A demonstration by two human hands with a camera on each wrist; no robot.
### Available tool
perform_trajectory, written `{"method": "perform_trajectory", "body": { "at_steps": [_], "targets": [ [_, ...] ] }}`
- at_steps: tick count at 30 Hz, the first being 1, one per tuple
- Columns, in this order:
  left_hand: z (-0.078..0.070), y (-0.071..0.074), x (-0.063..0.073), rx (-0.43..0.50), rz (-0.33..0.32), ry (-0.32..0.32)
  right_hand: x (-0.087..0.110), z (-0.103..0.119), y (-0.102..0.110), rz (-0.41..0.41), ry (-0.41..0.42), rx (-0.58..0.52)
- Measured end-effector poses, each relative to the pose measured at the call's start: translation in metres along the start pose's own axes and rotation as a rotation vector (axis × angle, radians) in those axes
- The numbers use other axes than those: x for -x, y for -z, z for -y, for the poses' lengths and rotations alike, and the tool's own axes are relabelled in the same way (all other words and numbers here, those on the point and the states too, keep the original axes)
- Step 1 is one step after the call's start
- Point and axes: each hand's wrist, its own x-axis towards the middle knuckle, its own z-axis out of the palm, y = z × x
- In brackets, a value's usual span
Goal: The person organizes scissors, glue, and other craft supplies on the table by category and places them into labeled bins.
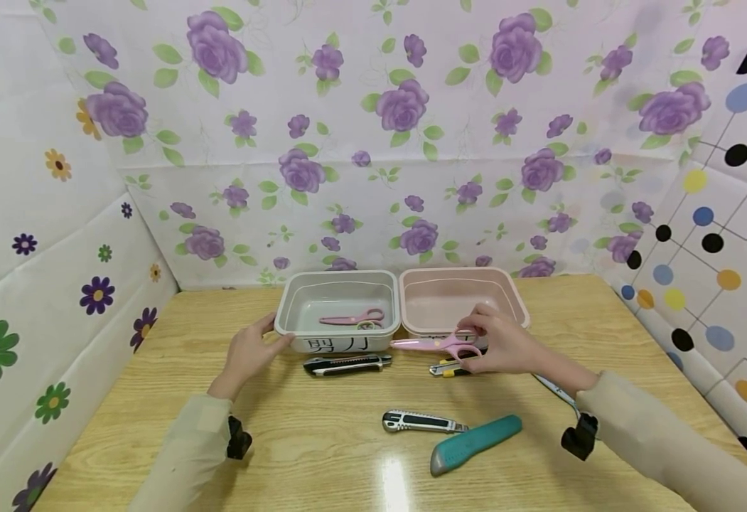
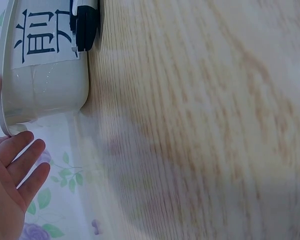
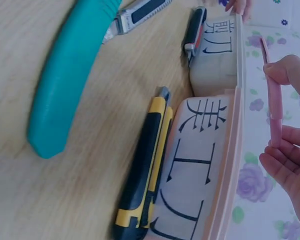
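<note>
Pink scissors (image 1: 429,344) are pinched at the handle loops by my right hand (image 1: 506,345), with the blades pointing left in front of the bins. The right wrist view shows the same scissors (image 3: 275,97) edge-on between thumb and fingers. My left hand (image 1: 248,357) rests at the left front corner of the grey-white bin (image 1: 337,275). Its fingers (image 2: 20,159) are spread, loosely extended and touching the rim in the left wrist view. Inside that bin lies another pair of pink scissors (image 1: 350,318), with a pale green handle loop (image 1: 368,325) beside it.
A pink bin (image 1: 459,273) stands right of the grey-white one, both labelled. Close to their fronts lie a black utility knife (image 1: 346,365) and a yellow-black utility knife (image 3: 140,172). Nearer are a silver-black knife (image 1: 421,421), a teal knife (image 1: 475,444) and a slim grey tool (image 1: 555,390).
</note>
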Motion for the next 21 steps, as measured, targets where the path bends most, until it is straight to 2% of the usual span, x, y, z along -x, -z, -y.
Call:
{"method": "perform_trajectory", "body": {
  "at_steps": [5, 13, 21],
  "targets": [
    [-0.002, 0.000, 0.001, 0.004, -0.035, -0.018, -0.012, 0.001, -0.002, 0.000, 0.010, 0.025],
    [-0.001, 0.001, 0.000, -0.002, 0.012, 0.012, -0.030, 0.007, -0.004, 0.024, -0.026, 0.060],
    [-0.002, 0.002, 0.001, -0.002, 0.020, 0.018, -0.049, 0.009, -0.006, 0.044, -0.032, 0.102]
  ]
}}
